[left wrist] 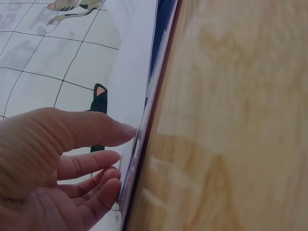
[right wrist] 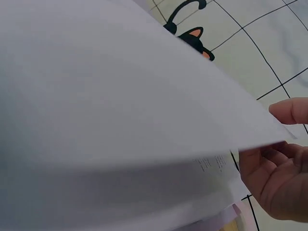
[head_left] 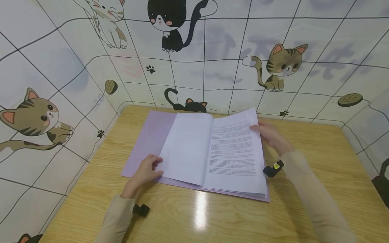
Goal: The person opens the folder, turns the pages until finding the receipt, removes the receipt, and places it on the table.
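Counter (head_left: 170, 219), lower frame | open purple folder (head_left: 149, 145), mid-frame | printed right page (head_left: 232, 152), long axis up-frame, lies left of the nearer right hand (head_left: 270, 134), grip pinching its upper-right edge | left hand (head_left: 147, 171), fingers loose, touches left page (head_left: 188, 145) at lower left

Pages (head_left: 186, 148) in downward head, close wrist views

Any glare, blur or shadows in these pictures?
Head view: a bright glare streak on the wooden table, below the purple folder; left wrist view: the wooden table looks soft; right wrist view: the lifted page has a blurred lower edge and shadow beneath.
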Demonstrator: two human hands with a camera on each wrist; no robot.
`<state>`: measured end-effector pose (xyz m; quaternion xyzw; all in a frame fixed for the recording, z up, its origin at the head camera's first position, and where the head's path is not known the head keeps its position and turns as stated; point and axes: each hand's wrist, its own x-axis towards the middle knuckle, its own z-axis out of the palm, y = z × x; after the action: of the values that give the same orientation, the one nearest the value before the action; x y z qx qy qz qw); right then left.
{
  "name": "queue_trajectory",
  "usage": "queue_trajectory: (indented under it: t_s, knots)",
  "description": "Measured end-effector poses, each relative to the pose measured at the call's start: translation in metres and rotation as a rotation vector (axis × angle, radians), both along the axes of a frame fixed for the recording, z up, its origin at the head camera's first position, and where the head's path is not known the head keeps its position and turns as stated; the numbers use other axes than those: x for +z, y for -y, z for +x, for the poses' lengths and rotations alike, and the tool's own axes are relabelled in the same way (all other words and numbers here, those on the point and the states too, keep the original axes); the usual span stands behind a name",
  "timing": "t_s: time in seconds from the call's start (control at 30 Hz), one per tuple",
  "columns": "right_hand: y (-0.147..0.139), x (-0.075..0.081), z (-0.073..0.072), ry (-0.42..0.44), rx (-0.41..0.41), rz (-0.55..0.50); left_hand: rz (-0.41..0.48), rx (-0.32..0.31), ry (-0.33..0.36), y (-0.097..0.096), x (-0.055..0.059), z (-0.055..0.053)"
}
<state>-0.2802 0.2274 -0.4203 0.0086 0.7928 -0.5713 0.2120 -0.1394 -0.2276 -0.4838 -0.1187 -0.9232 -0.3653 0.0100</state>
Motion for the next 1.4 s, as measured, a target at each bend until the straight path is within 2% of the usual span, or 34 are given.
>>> queue_trajectory:
  t_s: [0.1, 0.47, 0.7, 0.9, 1.4]
  knots:
    - [0.004, 0.002, 0.006, 0.009, 0.028, -0.014, -0.001, 0.008, 0.000, 0.001, 0.001, 0.000]
    - [0.020, 0.011, 0.020, 0.074, 0.037, -0.243, 0.012, 0.009, 0.013, 0.001, 0.001, -0.001]
    - [0.035, 0.020, 0.029, 0.092, 0.126, -0.323, 0.005, 0.015, 0.017, 0.000, 0.002, 0.000]
    - [0.054, 0.030, 0.035, 0.110, 0.112, -0.354, 0.004, 0.014, 0.017, -0.001, 0.003, 0.000]
    - [0.108, 0.042, 0.037, 0.047, 0.154, -0.317, 0.003, 0.010, 0.021, 0.000, 0.001, -0.001]
